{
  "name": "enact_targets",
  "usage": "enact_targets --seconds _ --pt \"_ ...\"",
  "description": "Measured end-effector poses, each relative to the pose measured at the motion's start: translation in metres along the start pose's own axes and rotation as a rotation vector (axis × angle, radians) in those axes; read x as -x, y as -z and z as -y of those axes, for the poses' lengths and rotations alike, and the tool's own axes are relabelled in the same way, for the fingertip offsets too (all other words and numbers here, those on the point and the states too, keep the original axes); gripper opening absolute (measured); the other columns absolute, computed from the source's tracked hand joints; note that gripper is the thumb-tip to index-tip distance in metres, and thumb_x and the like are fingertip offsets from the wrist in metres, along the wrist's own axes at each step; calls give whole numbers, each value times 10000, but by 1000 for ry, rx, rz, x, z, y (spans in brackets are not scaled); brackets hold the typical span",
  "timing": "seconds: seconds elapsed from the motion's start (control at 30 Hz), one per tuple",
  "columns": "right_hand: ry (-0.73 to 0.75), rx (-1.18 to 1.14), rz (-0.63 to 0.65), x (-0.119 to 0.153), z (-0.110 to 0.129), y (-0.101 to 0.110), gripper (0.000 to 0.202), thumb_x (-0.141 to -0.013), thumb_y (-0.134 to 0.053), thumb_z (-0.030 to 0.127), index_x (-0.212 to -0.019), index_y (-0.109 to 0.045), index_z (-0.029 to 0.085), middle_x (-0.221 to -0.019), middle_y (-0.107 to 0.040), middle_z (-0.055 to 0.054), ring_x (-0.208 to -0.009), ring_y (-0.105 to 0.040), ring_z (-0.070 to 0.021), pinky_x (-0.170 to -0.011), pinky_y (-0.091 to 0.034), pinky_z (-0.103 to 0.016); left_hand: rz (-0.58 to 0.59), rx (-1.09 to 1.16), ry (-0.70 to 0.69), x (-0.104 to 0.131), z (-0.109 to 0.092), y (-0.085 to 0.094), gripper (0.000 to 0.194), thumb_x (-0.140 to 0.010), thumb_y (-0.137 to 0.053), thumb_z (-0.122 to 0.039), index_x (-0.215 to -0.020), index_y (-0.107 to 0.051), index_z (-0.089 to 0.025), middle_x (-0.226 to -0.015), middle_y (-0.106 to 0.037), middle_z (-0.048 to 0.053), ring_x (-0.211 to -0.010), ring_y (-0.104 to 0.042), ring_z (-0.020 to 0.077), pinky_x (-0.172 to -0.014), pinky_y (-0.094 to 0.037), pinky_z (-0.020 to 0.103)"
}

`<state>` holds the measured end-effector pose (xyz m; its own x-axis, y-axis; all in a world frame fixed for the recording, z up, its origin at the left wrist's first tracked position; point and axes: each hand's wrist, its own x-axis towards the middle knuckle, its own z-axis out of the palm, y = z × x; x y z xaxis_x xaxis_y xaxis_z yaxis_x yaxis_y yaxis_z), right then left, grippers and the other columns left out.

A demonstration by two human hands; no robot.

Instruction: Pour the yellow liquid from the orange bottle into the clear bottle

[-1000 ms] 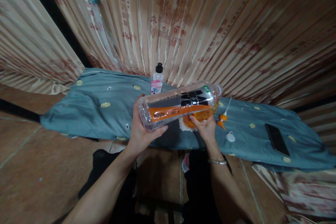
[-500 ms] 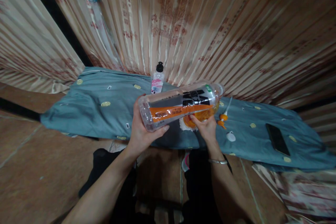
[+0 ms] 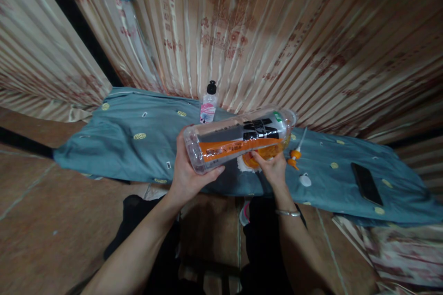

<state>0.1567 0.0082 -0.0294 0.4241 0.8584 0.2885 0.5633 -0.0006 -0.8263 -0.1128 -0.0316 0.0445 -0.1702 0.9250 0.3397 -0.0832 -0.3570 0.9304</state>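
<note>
A large clear plastic bottle point(image 3: 238, 136) with an orange, grey and black label lies tilted across the middle, its neck to the right. My left hand point(image 3: 190, 166) is closed around its base end. Below the neck, my right hand point(image 3: 273, 168) grips an orange bottle point(image 3: 254, 159) that is partly hidden behind the clear one. Under the orange bottle shows a piece of white tissue point(image 3: 244, 166). An orange pump top point(image 3: 294, 156) with a pale tube lies just right of my right hand, near a small white round cap point(image 3: 305, 179).
A small bottle with a black cap point(image 3: 208, 106) stands behind, by the pleated curtain point(image 3: 228, 32). A black phone point(image 3: 367, 183) lies to the right on the teal cloth point(image 3: 121, 147) that covers the narrow bench.
Almost nothing differs. Both hands keep their hold, and the clear bottle has shifted only very slightly in view.
</note>
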Motion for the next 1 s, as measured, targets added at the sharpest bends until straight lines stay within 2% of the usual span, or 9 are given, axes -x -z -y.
enact_targets --seconds 0.23,0.5,0.8,1.0 --pt "-4 -12 15 0 -1 0 753 -629 -842 679 -1136 -657 154 -1133 -778 -204 -1111 -741 -405 -974 -593 -538 -7 -46 -15 1 1 1 927 -566 -960 -497 -1333 -529 -207 -1336 -662 153 -1229 -685 351 -1126 -548 548" --pt "27 -6 -5 0 -3 -1 724 -638 -841 674 -1125 -666 167 -1107 -792 -178 -1058 -756 -376 -958 -602 -511 -14 -59 -26 1 0 2 930 -556 -965 -511 -1329 -538 -218 -1322 -665 139 -1208 -695 346 -1106 -563 542" --pt "-7 9 5 1 -1 0 738 -632 -845 679 -1123 -668 157 -1128 -781 -199 -1084 -750 -403 -976 -590 -535 -12 -51 -15 1 -1 1 943 -553 -967 -494 -1340 -525 -221 -1329 -651 139 -1222 -681 356 -1122 -547 568" --pt "-13 3 7 0 -1 0 761 -624 -843 695 -1129 -674 151 -1151 -779 -208 -1071 -757 -397 -994 -586 -527 -10 -48 -17 1 -2 1 935 -558 -968 -510 -1333 -532 -221 -1327 -659 140 -1220 -690 355 -1111 -568 539"
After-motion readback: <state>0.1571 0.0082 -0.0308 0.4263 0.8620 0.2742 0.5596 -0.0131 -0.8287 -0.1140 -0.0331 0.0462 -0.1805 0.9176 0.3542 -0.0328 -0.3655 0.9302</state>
